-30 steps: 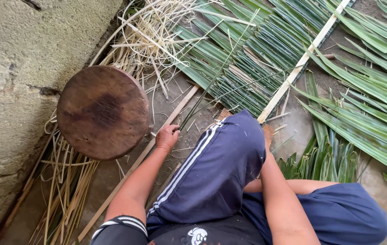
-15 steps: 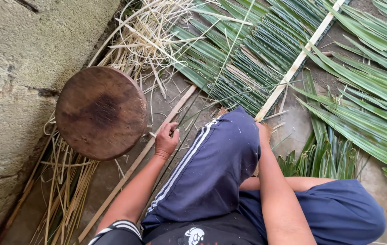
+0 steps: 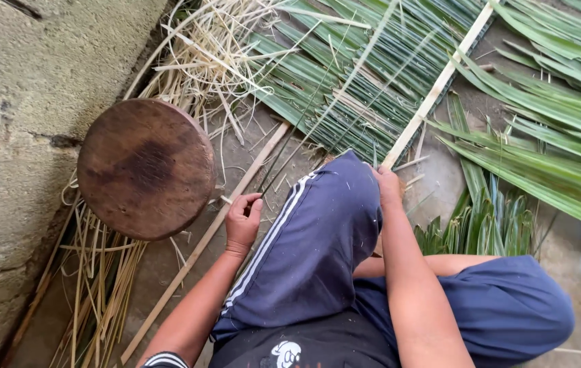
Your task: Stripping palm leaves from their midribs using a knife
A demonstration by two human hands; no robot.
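Observation:
I sit on the ground with my knee in dark blue trousers [image 3: 317, 232] raised between my arms. My left hand [image 3: 242, 221] is closed around thin green leaf strips [image 3: 290, 146] that run up and away to the right. My right hand [image 3: 389, 185] rests beside the knee at the lower end of a pale split stick [image 3: 433, 92], fingers curled on it. That stick lies across a mat of green palm leaves [image 3: 365, 75].
A round dark wooden block [image 3: 146, 169] stands left of my left hand, next to a rough concrete wall [image 3: 24, 102]. Dry straw-coloured strips [image 3: 99, 279] lie under it. A long thin pole [image 3: 198, 249] crosses the ground. More palm fronds [image 3: 549, 136] lie right.
My left hand has drawn back toward me along the thin strips. My right hand has come out from behind the knee and reached up to the stick's end.

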